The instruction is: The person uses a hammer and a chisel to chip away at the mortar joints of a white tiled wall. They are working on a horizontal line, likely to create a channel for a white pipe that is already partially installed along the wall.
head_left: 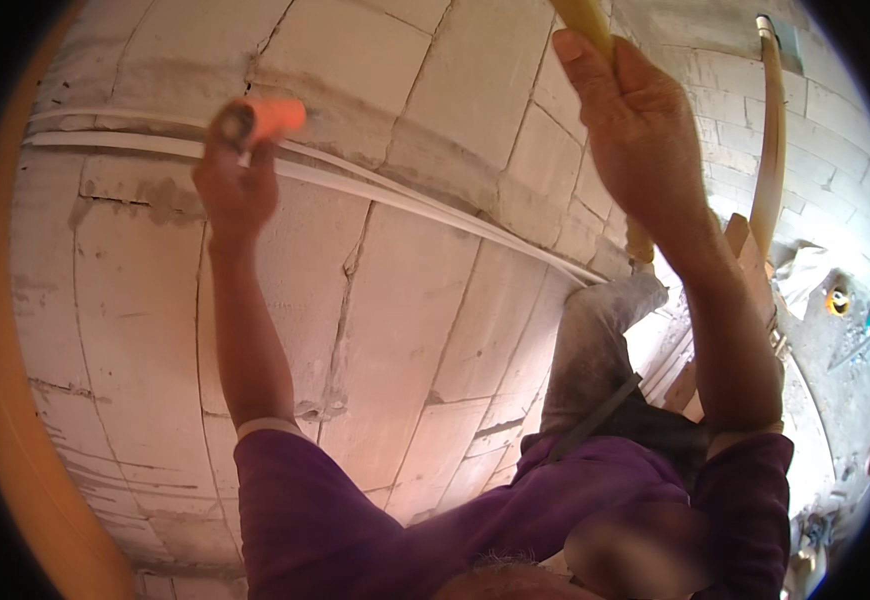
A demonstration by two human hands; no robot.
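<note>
In my left hand point(237, 190) is a bright orange cylinder point(277, 118), blurred, with a darker round end by my fingers; its exact kind is not clear. It is held in front of a wall of pale blocks point(285, 260), close to a pair of thin white strips or pipes point(395, 200) running slantwise across it. My right hand point(645, 140) is wrapped round a yellowish pole point(583, 14), whose upper end leaves the picture. Lower down, a similar yellowish piece point(639, 240) shows beyond my forearm, near my knee.
A tan post point(771, 130) rises at the right before a lighter block wall point(825, 130). Boards point(735, 240), a white crumpled sheet point(803, 275) and a small yellow roll-like thing point(836, 301) lie below. A wide orange-brown band point(15, 440) curves down the left edge.
</note>
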